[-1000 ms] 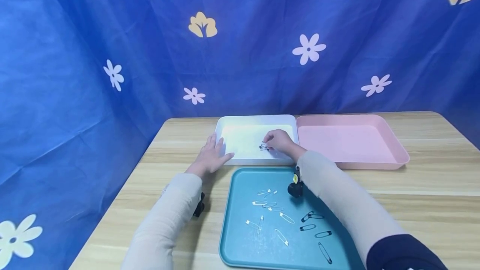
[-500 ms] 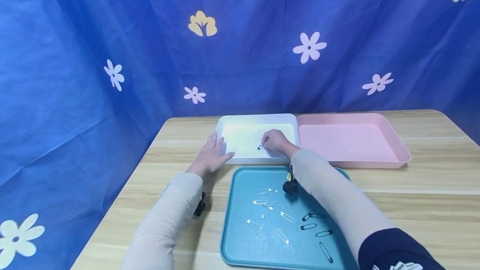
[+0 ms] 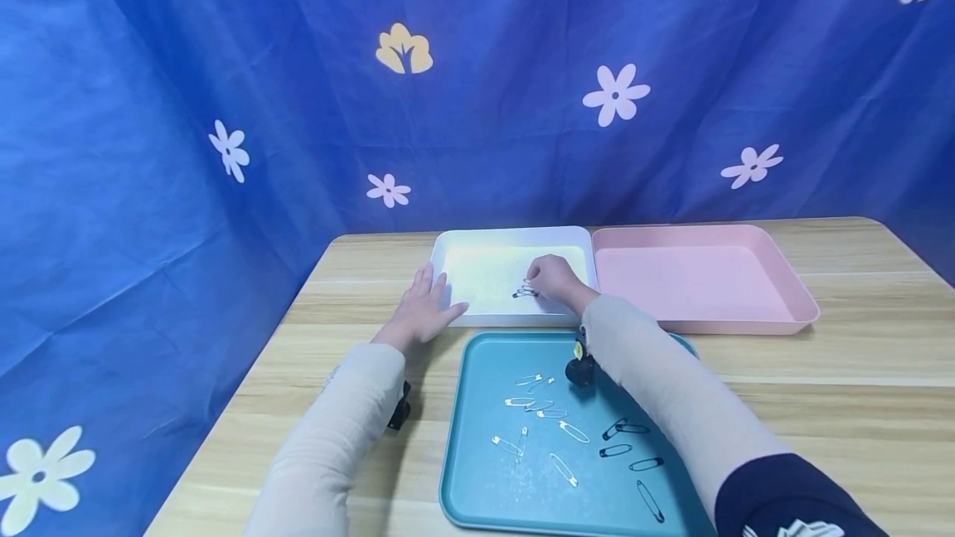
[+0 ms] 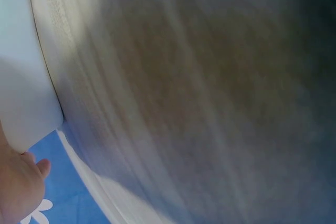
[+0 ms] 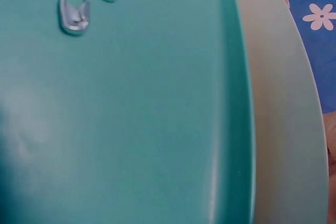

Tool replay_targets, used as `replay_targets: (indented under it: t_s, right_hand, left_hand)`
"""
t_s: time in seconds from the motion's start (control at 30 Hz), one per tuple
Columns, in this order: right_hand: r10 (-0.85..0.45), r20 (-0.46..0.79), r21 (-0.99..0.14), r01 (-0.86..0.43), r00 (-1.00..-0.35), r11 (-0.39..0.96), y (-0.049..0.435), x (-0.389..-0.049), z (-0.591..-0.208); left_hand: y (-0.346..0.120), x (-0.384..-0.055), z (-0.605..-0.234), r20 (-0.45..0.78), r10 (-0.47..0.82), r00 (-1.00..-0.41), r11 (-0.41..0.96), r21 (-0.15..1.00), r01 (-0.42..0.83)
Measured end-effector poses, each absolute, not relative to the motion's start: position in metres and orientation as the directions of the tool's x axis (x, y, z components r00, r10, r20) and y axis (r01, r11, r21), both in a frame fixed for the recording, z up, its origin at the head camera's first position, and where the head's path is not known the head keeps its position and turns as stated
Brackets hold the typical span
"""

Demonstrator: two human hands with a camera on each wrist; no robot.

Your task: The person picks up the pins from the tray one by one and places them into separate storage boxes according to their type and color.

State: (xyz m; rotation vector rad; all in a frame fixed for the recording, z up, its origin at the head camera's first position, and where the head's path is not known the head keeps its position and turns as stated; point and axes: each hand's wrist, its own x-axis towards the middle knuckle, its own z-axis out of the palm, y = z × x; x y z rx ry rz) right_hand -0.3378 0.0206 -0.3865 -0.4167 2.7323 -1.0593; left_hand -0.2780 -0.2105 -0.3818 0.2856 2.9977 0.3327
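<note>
Resting at the left edge of the white tray (image 3: 477, 272): left hand (image 3: 419, 315), fingers spread. Inside: dark safety pins (image 3: 521, 294). Teal tray (image 3: 537, 512), nearer: silvery pins (image 3: 552, 414). Right hand (image 3: 555, 278): fingertips gathered at the dark safety pins; cannot tell whether one is pinched. Step, presumably: placing; next calls for clean release.

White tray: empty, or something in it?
Not empty: in the head view, dark pins show inside the white tray, at the right hand. Whether it pinches any, I cannot tell.
</note>
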Motion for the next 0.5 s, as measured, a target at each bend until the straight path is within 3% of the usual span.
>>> replay_targets:
  t_s: [0.33, 0.5]
  right_hand:
    - [-0.342, -0.020, -0.683, -0.237, -0.940, 0.691, 0.033, -0.328, -0.372]
    - [-0.354, -0.022, -0.744, -0.221, -0.935, 0.631, 0.044, -0.317, -0.365]
  left_hand:
    - [-0.209, -0.278, -0.382, -0.072, 0.210, -0.975, 0.956, 0.223, 0.189]
    - [-0.211, -0.279, -0.383, -0.070, 0.214, -0.974, 0.955, 0.223, 0.194]
